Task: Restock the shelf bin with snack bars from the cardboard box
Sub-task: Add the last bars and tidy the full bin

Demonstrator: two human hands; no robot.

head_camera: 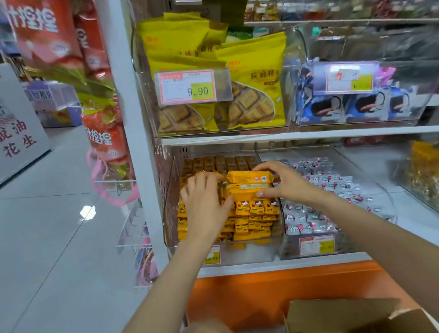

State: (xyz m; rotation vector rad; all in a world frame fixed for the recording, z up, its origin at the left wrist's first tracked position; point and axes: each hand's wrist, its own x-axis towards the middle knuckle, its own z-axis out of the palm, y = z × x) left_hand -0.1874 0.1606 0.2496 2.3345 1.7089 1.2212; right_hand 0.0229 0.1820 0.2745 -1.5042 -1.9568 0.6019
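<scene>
A clear shelf bin [168,197] on the lower shelf holds rows of yellow snack bars [255,220]. Above those rows, a stack of yellow snack bars [246,185] is gripped from both ends. My left hand [205,202] curls round its left end and my right hand [280,181] curls round its right end. The open cardboard box [340,317] sits on the floor at the bottom right, below my right forearm; its inside is hidden.
A second clear bin [348,192] of silver and pink wrapped snacks stands right of the yellow one. Above are bins of yellow biscuit bags [219,86] and blue packs [354,106]. Red snack bags [104,139] hang left of the white shelf post [136,136].
</scene>
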